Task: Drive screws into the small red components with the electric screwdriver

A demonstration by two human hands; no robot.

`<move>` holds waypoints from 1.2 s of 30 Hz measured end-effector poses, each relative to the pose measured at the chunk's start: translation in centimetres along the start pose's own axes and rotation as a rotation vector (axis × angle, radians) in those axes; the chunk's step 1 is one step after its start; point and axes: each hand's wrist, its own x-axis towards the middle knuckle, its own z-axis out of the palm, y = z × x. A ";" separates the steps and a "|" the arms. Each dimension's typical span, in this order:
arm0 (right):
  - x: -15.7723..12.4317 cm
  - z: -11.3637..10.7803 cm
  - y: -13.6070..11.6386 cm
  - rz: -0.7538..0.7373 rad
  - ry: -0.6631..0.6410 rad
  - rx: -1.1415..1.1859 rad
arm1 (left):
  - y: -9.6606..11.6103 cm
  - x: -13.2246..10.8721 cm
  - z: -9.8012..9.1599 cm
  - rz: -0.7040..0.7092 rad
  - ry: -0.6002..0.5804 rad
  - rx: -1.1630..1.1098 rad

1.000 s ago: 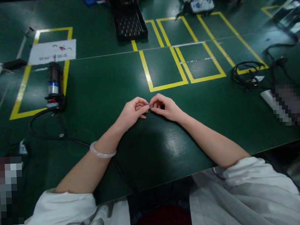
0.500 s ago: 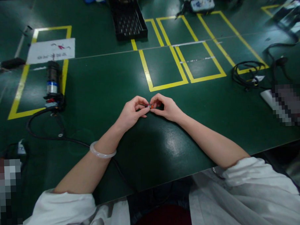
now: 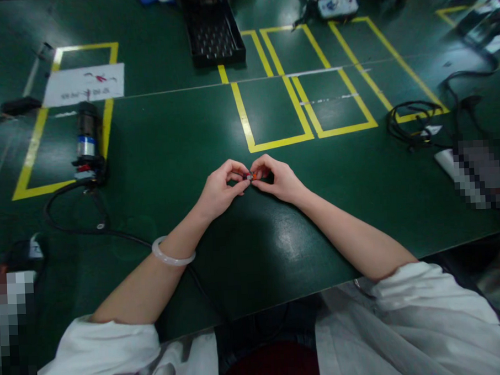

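Orange-and-grey tiny part (image 3: 252, 177) sits over the tabletop (image 3: 168, 130) between left hand (image 3: 221, 190) and right hand (image 3: 281, 178), each grip pinching it afaict, so looks like fiddly two-handed handling, and the next move probably wants a light, steady touch.

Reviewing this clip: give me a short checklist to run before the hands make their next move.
1. Small part visible: ok, though partly covered.
2. Left hand gripping it: ok, pinched.
3. Right hand gripping it: ok, pinched at the other side.
4. Part's exact alignment: cannot tell, too small.
5. Black cable routed away from left forearm: not ok, passes beneath.
6. Cylindrical device apart from both hands: ok.
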 end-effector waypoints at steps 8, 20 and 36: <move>0.0 0.0 -0.2 0.031 0.010 0.005 | -0.2 0.1 -0.2 -0.011 0.004 -0.028; 0.1 -0.1 -0.1 0.045 -0.013 0.008 | -0.1 0.2 -0.3 0.006 0.010 -0.015; 0.0 0.1 0.1 0.056 -0.022 0.021 | -0.2 0.2 -0.4 -0.021 -0.001 -0.021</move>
